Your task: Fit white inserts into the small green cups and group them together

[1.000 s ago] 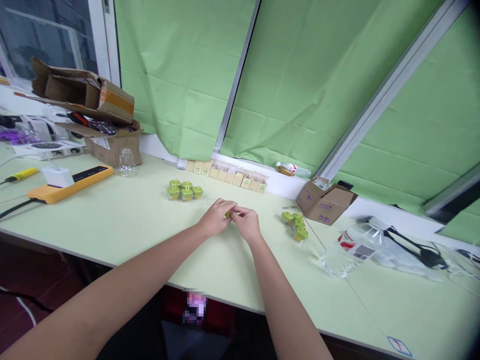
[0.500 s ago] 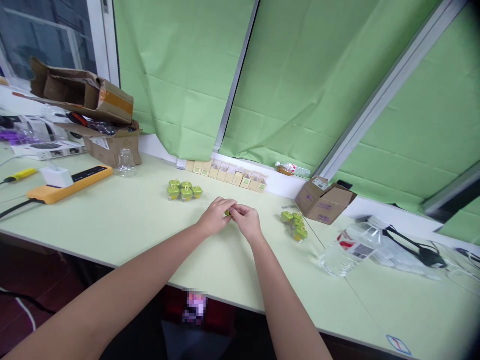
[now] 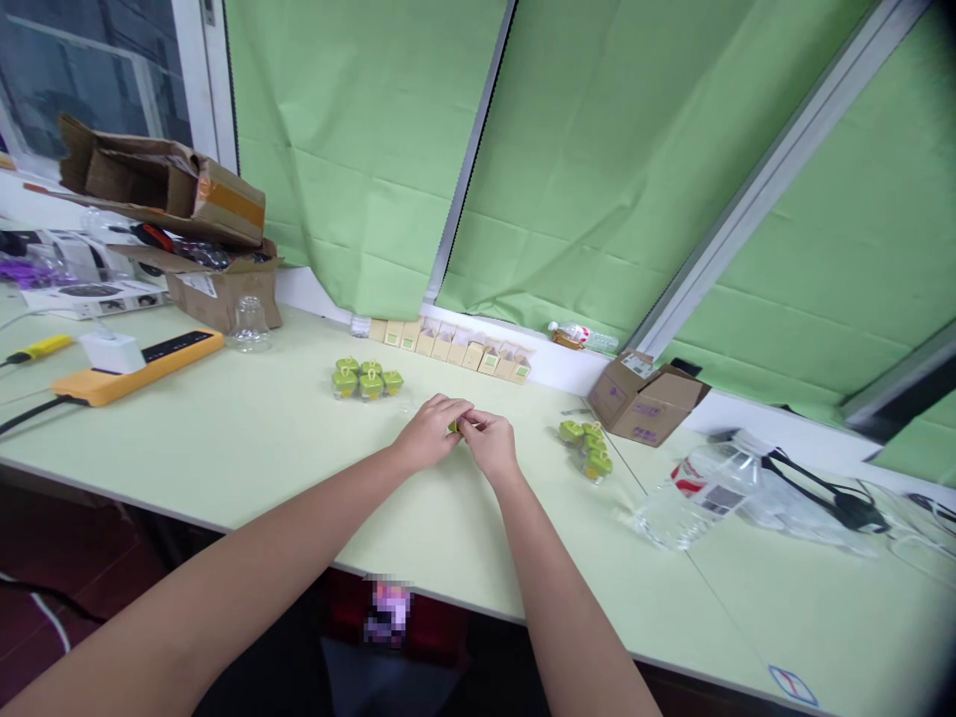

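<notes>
My left hand (image 3: 428, 434) and my right hand (image 3: 489, 441) meet above the middle of the table, their fingers closed together around a small green item (image 3: 453, 426). Only a sliver of it shows between the fingers; most is hidden. To the left of my hands stands a cluster of small clear containers with green lids (image 3: 369, 380), each with a yellowish loop on top. Another group of green-lidded containers (image 3: 589, 448) sits to the right of my hands.
Behind my hands runs a row of small tan boxes (image 3: 455, 349). A cardboard box (image 3: 646, 403) and a large clear water bottle (image 3: 702, 488) stand at the right. An orange power strip (image 3: 141, 368), a clear plastic cup (image 3: 251, 327) and stacked cardboard boxes (image 3: 216, 284) occupy the left.
My right hand has shifted very slightly left at the fingers. Both hands stay closed on the green item, and the containers have not moved.
</notes>
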Available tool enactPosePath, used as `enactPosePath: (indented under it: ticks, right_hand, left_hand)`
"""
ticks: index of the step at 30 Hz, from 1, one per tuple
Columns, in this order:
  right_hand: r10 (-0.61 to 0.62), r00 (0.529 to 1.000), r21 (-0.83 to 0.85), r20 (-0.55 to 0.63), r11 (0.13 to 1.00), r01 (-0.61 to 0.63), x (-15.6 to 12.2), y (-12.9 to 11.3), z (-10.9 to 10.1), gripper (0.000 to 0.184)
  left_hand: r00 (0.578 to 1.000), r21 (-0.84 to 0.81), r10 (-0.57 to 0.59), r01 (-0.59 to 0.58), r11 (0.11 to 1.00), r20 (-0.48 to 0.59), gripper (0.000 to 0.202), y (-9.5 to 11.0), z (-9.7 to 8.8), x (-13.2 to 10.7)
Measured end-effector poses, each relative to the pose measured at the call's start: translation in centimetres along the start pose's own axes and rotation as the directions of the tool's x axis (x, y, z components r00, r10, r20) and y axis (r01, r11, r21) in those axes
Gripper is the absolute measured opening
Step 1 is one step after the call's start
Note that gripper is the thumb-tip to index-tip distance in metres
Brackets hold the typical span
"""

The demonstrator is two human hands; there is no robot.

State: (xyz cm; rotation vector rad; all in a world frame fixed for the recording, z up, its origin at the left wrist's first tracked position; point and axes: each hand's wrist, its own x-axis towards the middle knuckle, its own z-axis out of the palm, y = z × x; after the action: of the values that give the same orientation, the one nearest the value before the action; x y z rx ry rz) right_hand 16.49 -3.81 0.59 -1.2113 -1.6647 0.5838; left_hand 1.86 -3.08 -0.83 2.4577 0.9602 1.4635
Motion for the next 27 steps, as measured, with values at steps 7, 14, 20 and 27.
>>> enactPosePath:
  ticks: [7, 14, 20, 27]
  right_hand:
    - [0.098, 0.995, 0.159, 0.026, 0.982, -0.100, 0.52, 0.40, -0.06, 0.025]
    - [0.083, 0.994, 0.090, -0.075, 0.993, -0.076, 0.47, 0.49, -0.02, 0.017]
    - [0.089, 0.980, -0.029, -0.177, 0.995, -0.096, 0.40, 0.05, -0.31, 0.023]
    - [0.112, 0.994, 0.104, -0.018, 0.989, -0.109, 0.68, 0.32, -0.40, 0.025]
  left_hand:
    - [1.000, 0.000, -0.027, 0.027, 1.000, -0.014, 0.047, -0.21, 0.07, 0.10]
    - [1.000, 0.009, 0.014, -0.014, 1.000, -0.008, 0.043, -0.05, -0.04, 0.16]
    - [1.000, 0.026, 0.029, -0.029, 0.999, -0.004, 0.047, -0.14, 0.04, 0.18]
    - [0.997, 0.019, 0.072, -0.072, 0.997, -0.018, 0.045, 0.03, -0.24, 0.17]
